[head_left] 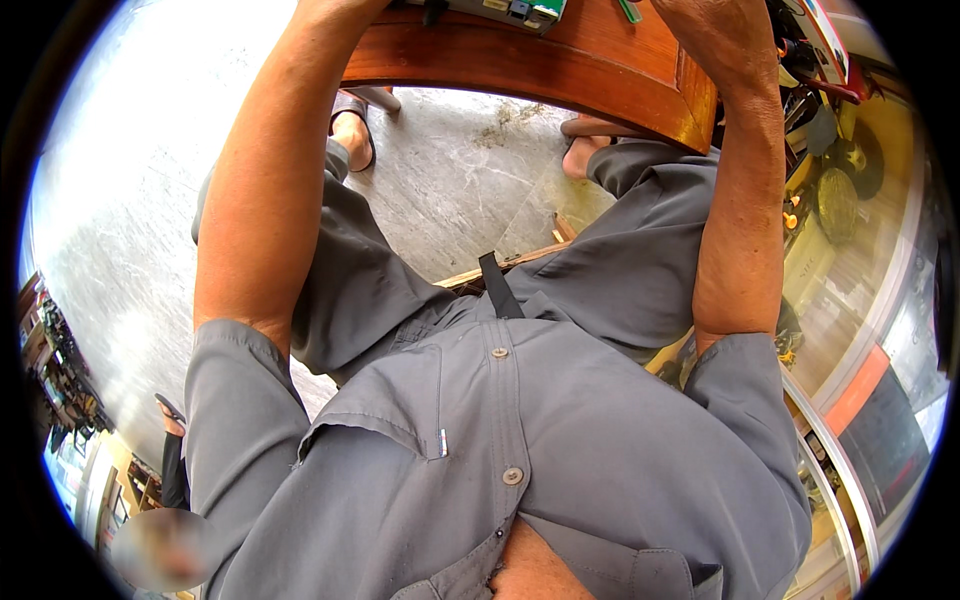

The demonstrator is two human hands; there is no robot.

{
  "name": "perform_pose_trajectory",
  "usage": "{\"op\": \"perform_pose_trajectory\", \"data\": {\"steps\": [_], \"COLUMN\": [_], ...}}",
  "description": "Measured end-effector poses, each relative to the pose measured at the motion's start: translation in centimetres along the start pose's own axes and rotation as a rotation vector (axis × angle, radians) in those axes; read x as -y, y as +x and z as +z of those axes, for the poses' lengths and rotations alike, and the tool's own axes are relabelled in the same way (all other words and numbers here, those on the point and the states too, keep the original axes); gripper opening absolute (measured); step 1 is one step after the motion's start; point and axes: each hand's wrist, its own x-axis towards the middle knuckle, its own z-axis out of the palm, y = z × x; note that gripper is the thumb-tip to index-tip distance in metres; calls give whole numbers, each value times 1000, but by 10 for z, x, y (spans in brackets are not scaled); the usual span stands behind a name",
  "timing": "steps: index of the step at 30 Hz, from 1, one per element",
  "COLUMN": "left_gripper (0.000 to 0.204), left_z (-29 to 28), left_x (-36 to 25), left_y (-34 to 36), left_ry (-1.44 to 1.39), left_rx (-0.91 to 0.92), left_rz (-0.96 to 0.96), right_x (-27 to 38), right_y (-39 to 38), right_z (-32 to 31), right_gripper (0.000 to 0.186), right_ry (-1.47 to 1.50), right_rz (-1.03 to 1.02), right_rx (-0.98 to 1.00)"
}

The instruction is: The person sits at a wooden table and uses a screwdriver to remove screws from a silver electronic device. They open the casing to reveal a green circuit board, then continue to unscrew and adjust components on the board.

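Observation:
My left forearm [265, 190] reaches up past the top edge, and the hand itself lies outside the picture. An electronic device [515, 12], with a green circuit board and small sockets along its edge, sits on the wooden table [520, 65] near that wrist. Only part of it shows. My right hand [712, 30] is cut off by the top edge at the table's right side; its fingers are out of sight. Just left of it, a thin green piece [630, 11] shows over the tabletop, too little of it to name.
My legs are spread under the table, feet on the grey floor [450, 180]. A glass display case [840, 300] with several items stands close on the right. Dark clutter [60, 360] lines the far left, where another person's foot [172, 420] shows.

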Motion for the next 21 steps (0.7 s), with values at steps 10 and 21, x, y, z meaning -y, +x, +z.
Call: {"op": "perform_pose_trajectory", "data": {"steps": [10,21], "left_gripper": [20,18], "left_z": [-1,3], "left_x": [0,3], "left_y": [0,1], "left_ry": [10,-6], "left_rx": [12,-15], "left_rz": [-9,40], "right_x": [2,5], "right_y": [0,0], "right_z": [0,-2], "right_gripper": [22,23], "right_ry": [-32,-33], "right_rz": [3,57], "right_rx": [7,42]}}
